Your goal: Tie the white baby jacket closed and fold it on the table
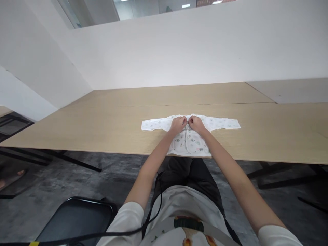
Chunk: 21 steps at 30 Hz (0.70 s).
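Note:
A small white long-sleeved baby shirt [189,141] with a tiny printed pattern lies flat on the wooden table, sleeves spread to both sides. Its hem reaches the table's front edge. Near the neckline, my left hand [178,123] is closed, its fingertips pinching at the front opening of the shirt. My right hand [196,123] is closed just beside it, also pinching the fabric at the upper front. The fingertips of both hands almost meet. Whatever small part of the front they hold is too small to make out.
The wooden table [107,119] stretches wide to both sides and meets a white wall [174,54] at the back. A black chair [79,218] stands at the lower left. A black cable [123,233] runs across my left side. Another person's foot [12,178] shows at far left.

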Each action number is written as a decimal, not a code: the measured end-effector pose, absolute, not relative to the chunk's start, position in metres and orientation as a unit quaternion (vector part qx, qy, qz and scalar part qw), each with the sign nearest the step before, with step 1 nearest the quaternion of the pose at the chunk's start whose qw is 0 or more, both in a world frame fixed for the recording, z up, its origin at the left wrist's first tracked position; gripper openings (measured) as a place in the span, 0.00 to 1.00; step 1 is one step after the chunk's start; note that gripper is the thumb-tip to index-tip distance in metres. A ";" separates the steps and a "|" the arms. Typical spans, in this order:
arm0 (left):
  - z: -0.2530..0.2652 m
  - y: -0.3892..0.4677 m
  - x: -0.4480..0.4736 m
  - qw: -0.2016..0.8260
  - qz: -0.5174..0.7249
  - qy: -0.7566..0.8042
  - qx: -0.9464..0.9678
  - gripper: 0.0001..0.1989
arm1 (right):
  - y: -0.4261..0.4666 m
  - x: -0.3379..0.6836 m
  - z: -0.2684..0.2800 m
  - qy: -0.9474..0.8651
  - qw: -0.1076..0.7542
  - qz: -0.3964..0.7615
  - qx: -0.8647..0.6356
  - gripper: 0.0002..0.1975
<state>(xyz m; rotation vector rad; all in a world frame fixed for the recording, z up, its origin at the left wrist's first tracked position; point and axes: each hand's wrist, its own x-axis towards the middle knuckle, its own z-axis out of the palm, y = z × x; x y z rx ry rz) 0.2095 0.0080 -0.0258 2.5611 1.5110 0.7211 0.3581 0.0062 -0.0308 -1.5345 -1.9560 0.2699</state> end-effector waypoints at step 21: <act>-0.024 0.011 0.206 0.183 0.331 0.461 0.803 0.12 | 0.010 0.361 -0.030 -0.590 0.491 0.339 -0.545 0.14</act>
